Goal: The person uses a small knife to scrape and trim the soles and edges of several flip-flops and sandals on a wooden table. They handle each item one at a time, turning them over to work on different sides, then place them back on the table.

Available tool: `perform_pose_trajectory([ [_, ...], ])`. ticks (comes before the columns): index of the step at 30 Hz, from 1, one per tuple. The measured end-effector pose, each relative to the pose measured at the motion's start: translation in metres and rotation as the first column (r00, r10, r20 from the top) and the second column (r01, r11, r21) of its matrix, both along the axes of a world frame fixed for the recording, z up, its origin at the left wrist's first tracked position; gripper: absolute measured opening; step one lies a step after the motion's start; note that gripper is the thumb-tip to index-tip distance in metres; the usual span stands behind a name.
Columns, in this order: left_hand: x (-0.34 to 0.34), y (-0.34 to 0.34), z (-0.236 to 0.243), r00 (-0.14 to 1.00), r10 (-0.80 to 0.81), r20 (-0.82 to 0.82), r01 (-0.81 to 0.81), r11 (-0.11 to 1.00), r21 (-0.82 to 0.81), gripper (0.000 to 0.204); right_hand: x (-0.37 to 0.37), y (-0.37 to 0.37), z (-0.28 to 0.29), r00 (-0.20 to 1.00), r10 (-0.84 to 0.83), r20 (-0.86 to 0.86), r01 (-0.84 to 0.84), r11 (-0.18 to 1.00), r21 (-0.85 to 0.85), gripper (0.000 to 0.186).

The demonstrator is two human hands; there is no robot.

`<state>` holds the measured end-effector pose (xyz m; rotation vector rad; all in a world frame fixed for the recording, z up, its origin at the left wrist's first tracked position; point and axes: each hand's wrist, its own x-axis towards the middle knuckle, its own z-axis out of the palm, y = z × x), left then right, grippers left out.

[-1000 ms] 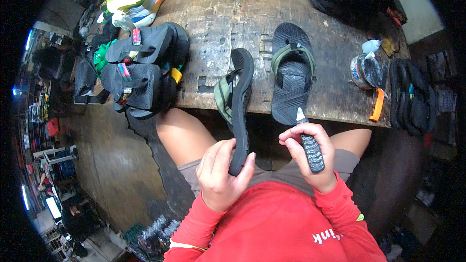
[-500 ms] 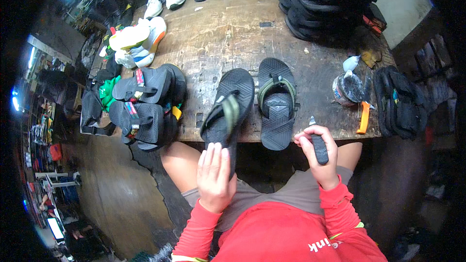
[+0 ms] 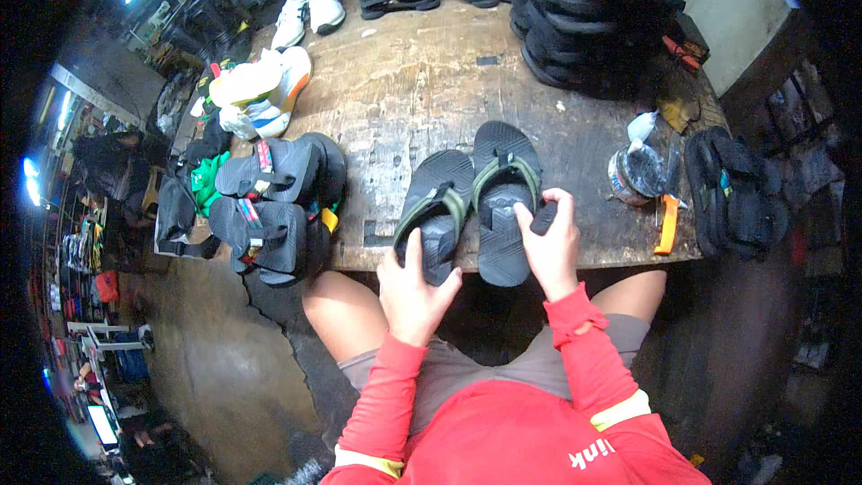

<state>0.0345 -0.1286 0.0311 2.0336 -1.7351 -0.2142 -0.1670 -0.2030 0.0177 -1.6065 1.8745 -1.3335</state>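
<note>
Two black flip-flops with olive-green straps lie side by side at the table's near edge, toes pointing away. My left hand [image 3: 415, 295] grips the heel of the left flip-flop [image 3: 438, 181], thumb on one side and fingers on the other. At the right flip-flop [image 3: 508, 148], my right hand [image 3: 551, 247] rests its thumb against the footbed edge. That hand also holds a short knife by its black handle [image 3: 544, 216]; the blade is hidden now.
Stacked black sandals [image 3: 269, 233] stand at the left, beside white sneakers [image 3: 269, 94]. At the right are a glue tub [image 3: 636, 175], an orange-handled cutter [image 3: 667, 224] and more black sandals [image 3: 732, 193]. Tall dark stacks [image 3: 593, 27] line the wooden table's [image 3: 404, 81] far side.
The left flip-flop has come down flat on the table and sits closer to the right one. My right hand has moved left to the right flip-flop, the knife still in it.
</note>
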Motion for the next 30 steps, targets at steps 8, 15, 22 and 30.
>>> perform_pose_trajectory([
  [8,0.013,0.044,-0.009,0.129,0.044,-0.991,0.059,0.997,0.052,0.076,-0.01,-0.004,-0.017,0.971,-0.036,0.235,0.056,0.995,-0.08,0.02],
  [15,-0.005,0.067,-0.018,-0.127,0.073,-0.989,0.118,0.991,0.058,0.088,-0.011,0.059,-0.02,0.704,0.055,0.708,-0.148,0.987,0.07,0.027],
  [22,-0.015,0.077,-0.021,-0.033,-0.056,-0.998,0.162,0.985,-0.06,0.1,-0.01,0.063,-0.032,0.46,0.081,0.884,-0.245,0.969,0.039,0.029],
  [30,-0.011,0.071,-0.028,0.501,-0.215,-0.838,0.026,0.972,-0.234,0.082,-0.027,0.069,-0.029,0.492,0.166,0.855,-0.184,0.979,-0.084,0.03],
])
